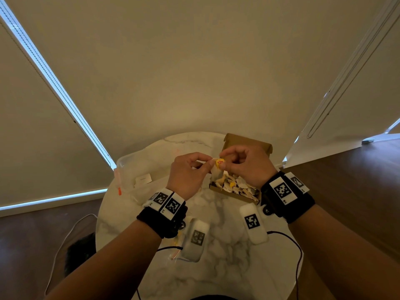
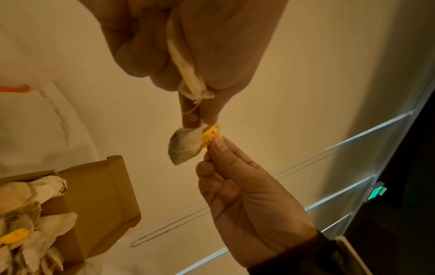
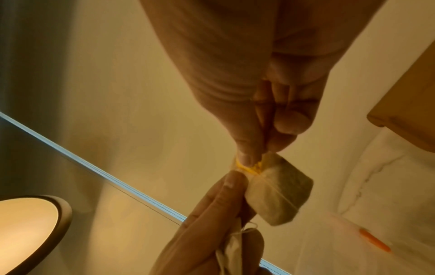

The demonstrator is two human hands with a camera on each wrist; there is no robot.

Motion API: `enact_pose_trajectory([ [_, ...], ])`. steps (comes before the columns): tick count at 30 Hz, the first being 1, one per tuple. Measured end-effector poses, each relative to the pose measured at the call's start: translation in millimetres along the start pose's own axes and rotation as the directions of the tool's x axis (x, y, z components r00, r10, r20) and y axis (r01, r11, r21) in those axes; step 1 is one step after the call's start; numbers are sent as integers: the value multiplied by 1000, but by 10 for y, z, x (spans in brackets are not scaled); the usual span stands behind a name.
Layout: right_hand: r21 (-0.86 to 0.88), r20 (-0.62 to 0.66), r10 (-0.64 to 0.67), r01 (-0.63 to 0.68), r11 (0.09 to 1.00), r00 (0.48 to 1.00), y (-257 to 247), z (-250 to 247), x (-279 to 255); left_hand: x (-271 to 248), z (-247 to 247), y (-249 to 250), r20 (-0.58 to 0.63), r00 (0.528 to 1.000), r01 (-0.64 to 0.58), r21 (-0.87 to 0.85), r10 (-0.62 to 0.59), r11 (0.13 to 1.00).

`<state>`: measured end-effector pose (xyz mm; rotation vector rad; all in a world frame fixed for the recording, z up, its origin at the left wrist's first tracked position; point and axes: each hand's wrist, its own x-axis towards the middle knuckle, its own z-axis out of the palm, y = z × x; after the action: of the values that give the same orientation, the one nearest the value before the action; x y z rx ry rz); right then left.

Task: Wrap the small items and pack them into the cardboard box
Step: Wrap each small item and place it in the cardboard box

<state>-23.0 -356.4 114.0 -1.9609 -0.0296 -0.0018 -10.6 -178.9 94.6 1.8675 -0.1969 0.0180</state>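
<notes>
A tea bag (image 2: 186,146) is held in the air between the two hands, above the near part of the box (image 1: 236,191) and clear of the table (image 1: 216,234). Its yellow tag (image 2: 212,136) is pinched between thumb and forefinger of the right hand (image 1: 244,164), while the top edge of the bag, just beside the tag, is pinched by the fingertips of the left hand (image 1: 188,172); a second, pale bag or paper is also seen tucked into the left palm in both wrist views. From the two pinches the bag hangs downward, its long axis running away from the fingertips toward the box. A string is seen crossing the bag's face, so the wrapping is judged to be at or near its end, with the tag being fixed. The box lies directly under the grip, slightly to the right-hand side, its lid standing open behind and many wrapped bags (image 1: 233,186) already inside. The right hand is judged the nearer for the drop. A clear bag (image 1: 134,169) lies beyond the left hand.
</notes>
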Motion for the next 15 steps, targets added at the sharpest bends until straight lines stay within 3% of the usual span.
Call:
enact_pose_trajectory([
  [11,76,-52,34,-29,997,998,-5,17,-35,-21,-77,-2,56,998,-28,-137,36,990],
  [15,90,-40,47,-43,995,998,-14,7,-42,-28,-101,-23,129,990,89,-269,-56,959],
])
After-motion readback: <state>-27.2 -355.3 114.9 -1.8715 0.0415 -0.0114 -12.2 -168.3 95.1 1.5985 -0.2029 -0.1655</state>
